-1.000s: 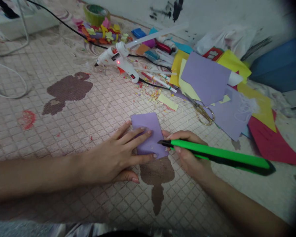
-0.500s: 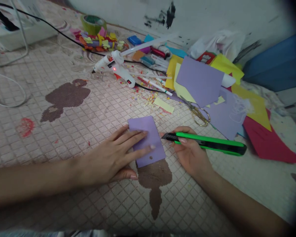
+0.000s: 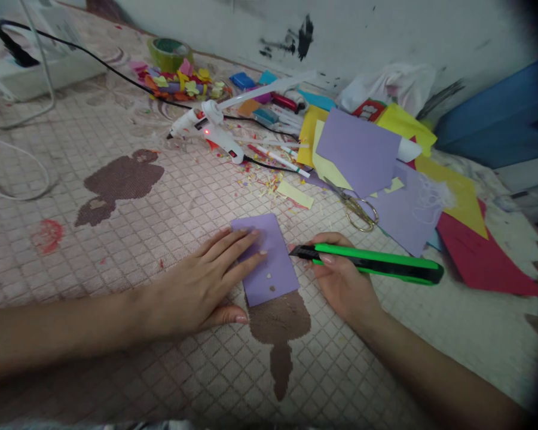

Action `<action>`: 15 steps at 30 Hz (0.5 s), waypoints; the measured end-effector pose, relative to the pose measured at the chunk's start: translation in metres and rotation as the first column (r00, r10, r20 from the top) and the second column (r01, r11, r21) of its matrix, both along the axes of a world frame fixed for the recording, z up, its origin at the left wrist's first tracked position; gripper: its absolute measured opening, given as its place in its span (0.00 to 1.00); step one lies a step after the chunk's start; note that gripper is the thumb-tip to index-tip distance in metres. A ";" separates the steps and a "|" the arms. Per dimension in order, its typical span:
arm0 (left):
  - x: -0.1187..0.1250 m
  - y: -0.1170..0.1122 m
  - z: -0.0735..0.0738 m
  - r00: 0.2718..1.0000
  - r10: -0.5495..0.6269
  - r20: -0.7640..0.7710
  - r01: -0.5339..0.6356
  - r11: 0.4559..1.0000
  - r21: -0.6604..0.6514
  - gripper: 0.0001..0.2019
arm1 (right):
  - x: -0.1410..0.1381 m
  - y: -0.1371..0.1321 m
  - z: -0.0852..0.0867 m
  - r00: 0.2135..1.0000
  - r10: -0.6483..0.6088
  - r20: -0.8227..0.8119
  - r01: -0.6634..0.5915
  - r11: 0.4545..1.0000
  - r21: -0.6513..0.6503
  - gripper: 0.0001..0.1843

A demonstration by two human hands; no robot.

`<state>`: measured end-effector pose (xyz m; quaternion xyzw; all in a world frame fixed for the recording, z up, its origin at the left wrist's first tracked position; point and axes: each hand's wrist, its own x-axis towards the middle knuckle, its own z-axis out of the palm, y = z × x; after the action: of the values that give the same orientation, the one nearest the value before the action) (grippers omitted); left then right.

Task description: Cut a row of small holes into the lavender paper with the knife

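My left hand (image 3: 197,283) lies open on the purple paper (image 3: 273,280), my right hand (image 3: 343,280) grasps the green utility knife (image 3: 376,258); paper slippage risks a cut.

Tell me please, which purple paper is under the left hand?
The small purple piece under the left hand; the upper purple sheet and lower purple sheet are larger and lie in the paper pile.
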<state>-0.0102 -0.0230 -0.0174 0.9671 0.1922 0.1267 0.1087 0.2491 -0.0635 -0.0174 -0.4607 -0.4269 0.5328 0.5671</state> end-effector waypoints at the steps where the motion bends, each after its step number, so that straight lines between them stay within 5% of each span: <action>1: -0.001 0.000 0.000 1.000 0.005 0.009 -0.005 1.000 -0.008 0.40 | 0.000 -0.001 0.000 1.000 0.008 0.018 -0.008 1.000 0.003 0.09; 8: 0.000 0.003 0.004 0.996 -0.019 0.090 0.021 1.000 -0.020 0.22 | 0.000 -0.004 -0.001 0.998 0.035 0.052 -0.036 0.999 0.011 0.09; 15: 0.000 0.005 0.011 0.986 -0.065 0.155 0.080 0.992 -0.096 0.15 | 0.006 -0.002 -0.003 0.996 0.087 0.035 -0.088 0.996 0.017 0.10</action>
<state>-0.0099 -0.0177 -0.0067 0.9542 0.1541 0.1858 0.1766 0.2550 -0.0655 -0.0206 -0.4453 -0.4613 0.5451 0.5401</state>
